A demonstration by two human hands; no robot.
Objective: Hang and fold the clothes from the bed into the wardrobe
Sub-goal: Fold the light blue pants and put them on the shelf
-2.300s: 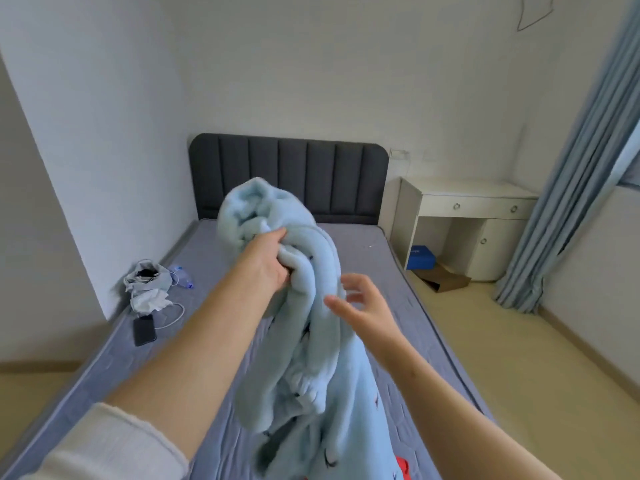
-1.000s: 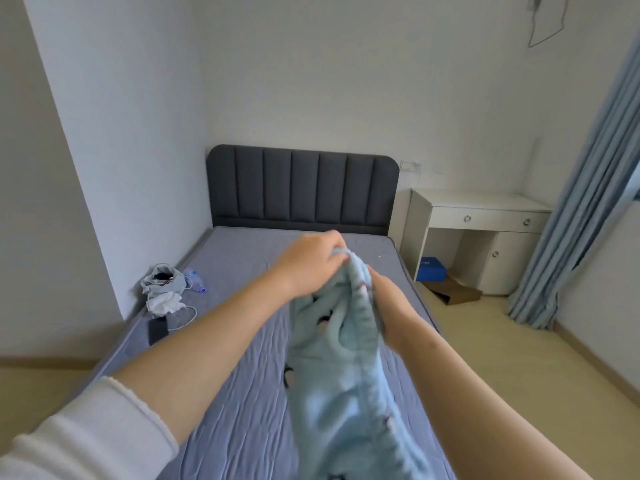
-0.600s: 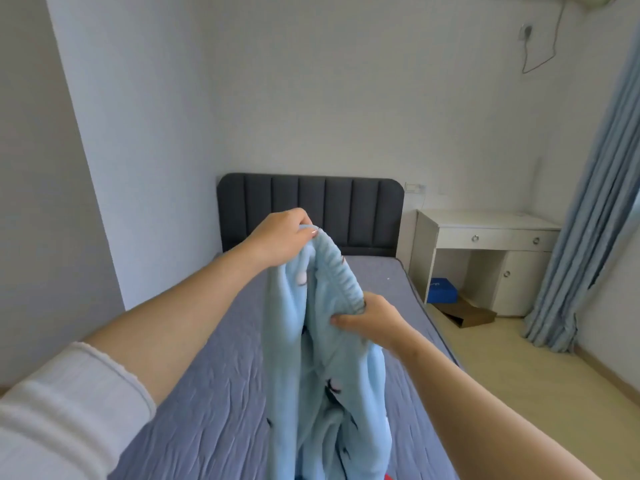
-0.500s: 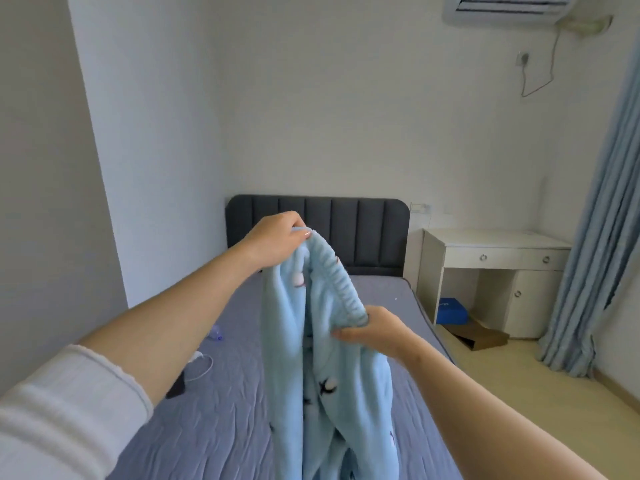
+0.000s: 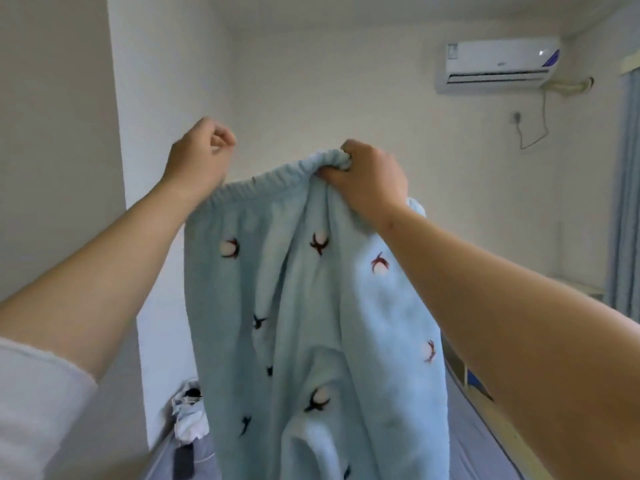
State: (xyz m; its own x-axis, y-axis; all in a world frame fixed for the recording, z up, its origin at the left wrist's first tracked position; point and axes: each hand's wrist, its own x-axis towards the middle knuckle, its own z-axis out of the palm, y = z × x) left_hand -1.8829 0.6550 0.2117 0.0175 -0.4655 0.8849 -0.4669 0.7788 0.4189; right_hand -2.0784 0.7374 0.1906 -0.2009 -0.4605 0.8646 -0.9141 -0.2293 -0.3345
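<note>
Light blue fleece trousers (image 5: 311,306) with small dark and white motifs hang in front of me by their elastic waistband, legs dropping towards the bed. My right hand (image 5: 367,178) grips a bunched part of the waistband at the upper right. My left hand (image 5: 199,157) is raised at the upper left with its fingers curled. The waistband's left end runs in under this hand and stays up there, but the grip itself is hidden. No wardrobe is in view.
The blue-grey mattress (image 5: 478,445) shows at the bottom. A white and grey bundle (image 5: 188,417) and a dark phone (image 5: 183,462) lie on it by the left wall. An air conditioner (image 5: 498,64) hangs high on the right, with a blue curtain (image 5: 628,202) beside it.
Both hands have risen and moved apart, stretching the waistband sideways. The trousers now hang spread open rather than bunched. My view has tilted up towards the ceiling.
</note>
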